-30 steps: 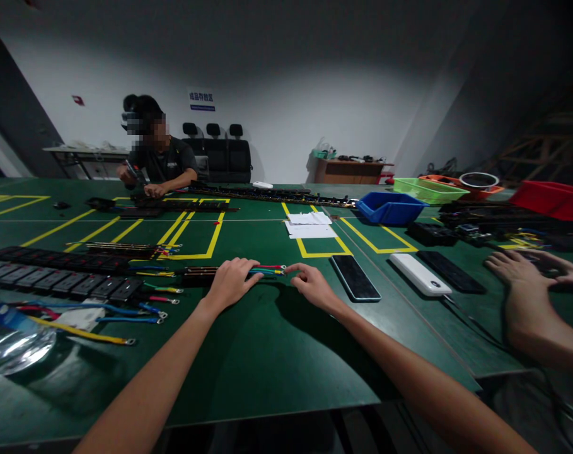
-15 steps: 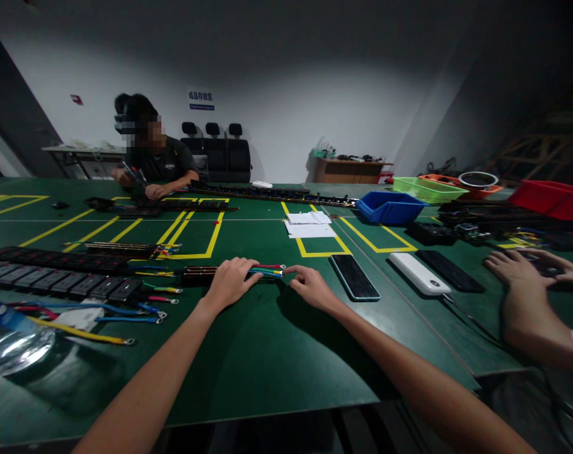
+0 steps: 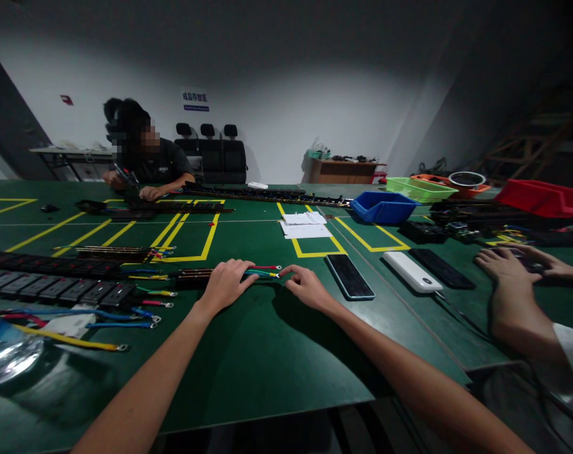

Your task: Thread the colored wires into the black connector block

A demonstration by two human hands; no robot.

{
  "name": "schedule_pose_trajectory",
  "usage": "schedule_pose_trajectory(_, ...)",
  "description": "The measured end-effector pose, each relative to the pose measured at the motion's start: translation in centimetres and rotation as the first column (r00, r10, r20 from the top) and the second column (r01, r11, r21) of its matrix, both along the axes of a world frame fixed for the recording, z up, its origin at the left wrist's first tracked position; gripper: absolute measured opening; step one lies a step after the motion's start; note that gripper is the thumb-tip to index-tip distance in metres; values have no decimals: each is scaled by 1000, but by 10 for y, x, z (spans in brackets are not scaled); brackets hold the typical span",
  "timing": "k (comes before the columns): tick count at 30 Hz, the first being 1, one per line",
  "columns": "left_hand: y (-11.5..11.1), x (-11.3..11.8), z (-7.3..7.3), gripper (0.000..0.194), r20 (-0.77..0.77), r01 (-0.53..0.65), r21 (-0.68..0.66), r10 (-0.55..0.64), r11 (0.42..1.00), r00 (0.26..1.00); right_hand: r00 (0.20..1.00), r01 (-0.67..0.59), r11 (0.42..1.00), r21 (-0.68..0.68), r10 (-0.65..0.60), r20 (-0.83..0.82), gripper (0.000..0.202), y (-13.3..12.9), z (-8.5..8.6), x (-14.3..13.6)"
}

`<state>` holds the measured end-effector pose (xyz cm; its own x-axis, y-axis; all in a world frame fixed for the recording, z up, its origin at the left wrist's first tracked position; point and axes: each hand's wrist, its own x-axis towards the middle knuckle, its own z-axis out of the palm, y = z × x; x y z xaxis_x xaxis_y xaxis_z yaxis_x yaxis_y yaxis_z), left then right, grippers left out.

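My left hand [image 3: 227,284] lies over a dark strip [image 3: 191,275] with coloured wires, its fingers wrapped round the wires near the strip's right end. Red, green and yellow wires [image 3: 266,273] with metal ring ends stick out to the right of it. My right hand [image 3: 306,287] is at the wire ends, its index finger stretched toward a ring terminal and the other fingers curled; nothing is seen held in it. Left of my left hand, black socket strips [image 3: 54,287] lie with more wires ending in ring terminals.
A phone [image 3: 350,276], a white power bank [image 3: 411,271] with a cable and a black slab [image 3: 441,268] lie on the right. Farther back are papers [image 3: 305,226], a blue bin [image 3: 384,208], a green bin [image 3: 421,189] and a red bin [image 3: 546,197]. Two people's hands work nearby.
The view has shifted slightly, so the table items appear a little farther left. The red wire now stands apart from the green and yellow ones. Both my hands stay at the wires.
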<state>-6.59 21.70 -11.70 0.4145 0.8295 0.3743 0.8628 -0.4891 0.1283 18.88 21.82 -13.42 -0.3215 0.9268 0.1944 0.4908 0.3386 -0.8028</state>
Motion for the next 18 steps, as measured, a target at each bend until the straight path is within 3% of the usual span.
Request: schedule_pose_trajectory(18, 1, 0, -3, 42, -7, 7, 14, -7, 1000, 1000, 989, -41, 999, -26, 44, 144, 47, -3, 8, 0)
